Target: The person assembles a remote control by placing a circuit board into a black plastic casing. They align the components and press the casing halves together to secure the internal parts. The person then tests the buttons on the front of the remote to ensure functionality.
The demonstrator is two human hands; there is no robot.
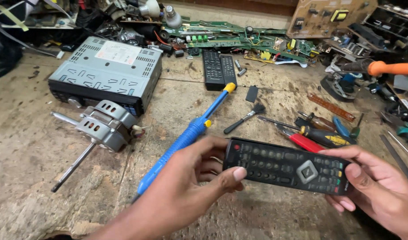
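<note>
Both my hands hold a black remote control (pixel 286 166) flat, buttons up, over a worn wooden workbench (pixel 26 146). My left hand (pixel 199 178) grips its left end, thumb on the front edge. My right hand (pixel 373 186) grips its right end, thumb on top near the coloured buttons. A blue desoldering pump (pixel 186 138) with a yellow tip lies on the bench just left of my left hand.
A small electric motor (pixel 101 126) with a long shaft and a grey car stereo unit (pixel 106 71) sit at left. Two black remotes (pixel 219 69) lie further back, circuit boards (pixel 230 38) behind them. A small brush (pixel 246 116), screwdrivers and pliers (pixel 319 133) lie at right.
</note>
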